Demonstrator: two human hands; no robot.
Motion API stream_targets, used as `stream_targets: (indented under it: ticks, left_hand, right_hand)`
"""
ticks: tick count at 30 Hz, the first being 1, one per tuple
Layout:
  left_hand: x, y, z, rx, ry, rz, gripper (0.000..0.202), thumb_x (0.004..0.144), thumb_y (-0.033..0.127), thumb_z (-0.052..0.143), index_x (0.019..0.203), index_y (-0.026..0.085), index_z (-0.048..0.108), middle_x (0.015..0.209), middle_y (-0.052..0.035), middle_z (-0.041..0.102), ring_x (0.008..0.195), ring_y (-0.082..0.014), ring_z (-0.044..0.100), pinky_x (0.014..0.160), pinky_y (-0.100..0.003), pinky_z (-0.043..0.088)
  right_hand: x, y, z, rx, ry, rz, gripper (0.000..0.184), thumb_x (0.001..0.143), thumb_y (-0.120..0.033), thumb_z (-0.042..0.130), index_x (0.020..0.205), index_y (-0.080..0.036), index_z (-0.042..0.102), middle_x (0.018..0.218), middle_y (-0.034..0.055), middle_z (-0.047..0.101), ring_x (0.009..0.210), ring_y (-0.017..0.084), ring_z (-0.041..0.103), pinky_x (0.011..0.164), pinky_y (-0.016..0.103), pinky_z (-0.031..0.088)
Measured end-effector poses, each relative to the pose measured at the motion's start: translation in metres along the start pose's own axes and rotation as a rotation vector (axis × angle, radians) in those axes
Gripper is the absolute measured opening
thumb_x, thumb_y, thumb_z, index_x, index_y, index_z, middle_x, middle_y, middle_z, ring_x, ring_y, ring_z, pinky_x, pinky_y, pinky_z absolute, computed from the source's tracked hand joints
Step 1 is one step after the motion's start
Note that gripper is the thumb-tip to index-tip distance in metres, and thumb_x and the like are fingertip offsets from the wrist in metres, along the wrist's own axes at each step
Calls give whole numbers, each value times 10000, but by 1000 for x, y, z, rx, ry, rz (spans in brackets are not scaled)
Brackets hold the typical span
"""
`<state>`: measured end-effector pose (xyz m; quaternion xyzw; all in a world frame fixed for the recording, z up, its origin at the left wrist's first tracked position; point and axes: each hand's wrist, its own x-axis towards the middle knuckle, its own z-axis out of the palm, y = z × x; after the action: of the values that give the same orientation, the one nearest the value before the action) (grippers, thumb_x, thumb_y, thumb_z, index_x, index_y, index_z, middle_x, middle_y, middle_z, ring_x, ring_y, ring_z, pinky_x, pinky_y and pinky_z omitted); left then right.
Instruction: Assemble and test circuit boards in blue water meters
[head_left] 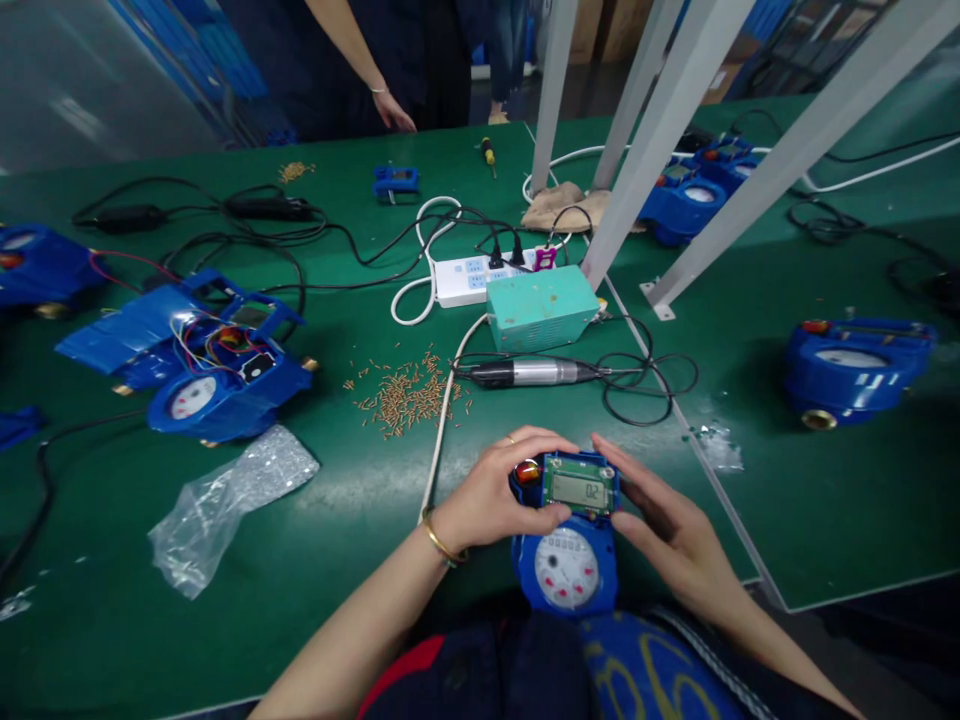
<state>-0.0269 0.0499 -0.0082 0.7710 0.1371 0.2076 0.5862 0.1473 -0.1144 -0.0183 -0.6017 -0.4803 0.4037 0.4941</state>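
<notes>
A blue water meter [568,570] with a round dial and a small green LCD module [578,488] on top sits at the near table edge, in front of me. My left hand [495,492] grips its left side, thumb pressed against the module's lower edge. My right hand [660,515] holds the right side, fingers curled around the housing. A red button shows at the meter's top left.
An electric screwdriver [529,373] and a teal box [541,306] lie beyond, beside scattered small screws [401,393]. An opened blue meter [217,375] and a plastic bag [225,505] lie left. More meters [855,365] sit right. White frame legs [667,130] rise. Another person's hand [393,108] rests at the far edge.
</notes>
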Motion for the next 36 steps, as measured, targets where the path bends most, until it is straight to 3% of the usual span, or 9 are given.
stream_targets:
  ticks: [3,7,14,18,21,23,30,36]
  left_hand:
    - [1,2,1,4,-3,-23,601,674,263,844,1232,230,624,1271,-100,639,1214,-275,577,1059,-462,442]
    - [3,5,1,4,-21,-76,597,669,328,873,1211,242,640,1195,-77,667,1116,-252,617,983,-430,482]
    - [4,3,1,-29,-38,-112,564,699,296,858,1215,255,634,1179,-53,645,1099,-222,606,967,-388,464]
    - [2,2,0,-38,-33,-137,562,698,293,858,1211,251,633,1185,-53,640,1112,-225,596,970,-384,453]
    - [1,2,1,-40,-25,-144,562,697,300,861,1208,252,631,1181,-53,643,1114,-229,595,968,-386,448]
    - [2,2,2,-42,-22,-146,557,700,304,859,1206,253,631,1174,-52,645,1109,-231,599,960,-387,450]
    - [2,4,2,-41,-31,-163,556,704,302,858,1210,257,631,1166,-51,643,1104,-233,603,960,-387,449]
    - [1,3,2,-50,-14,-165,554,697,304,862,1200,253,635,1164,-56,640,1106,-238,604,963,-391,453]
  right_hand:
    - [1,5,-1,-7,15,-7,486,956,-324,629,1424,-365,503,1514,35,451,1413,263,384,1183,511,281]
    - [8,8,-11,-1,-14,-23,508,919,-363,685,1401,-380,526,1469,29,505,1362,256,460,1149,503,357]
    - [18,4,-29,-225,-72,-239,492,917,-327,685,1389,-308,551,1387,69,579,1270,229,561,1076,435,476]
    - [10,1,-20,-284,88,-348,415,912,-248,692,1319,-240,612,1353,112,609,1222,245,602,1023,425,525]
    - [1,-3,-9,-347,275,-438,235,848,-143,740,1071,-202,696,1131,99,694,1033,223,673,870,355,579]
    - [-3,-6,-5,-389,319,-472,196,830,-82,730,994,-182,689,987,74,679,911,188,662,772,306,565]
    - [-2,-18,-8,-420,145,-404,231,913,-73,620,1125,-156,659,997,77,627,919,164,608,777,281,523]
    - [5,-23,-12,-380,45,-388,92,944,-110,599,1001,-167,644,976,63,620,929,160,602,799,281,516]
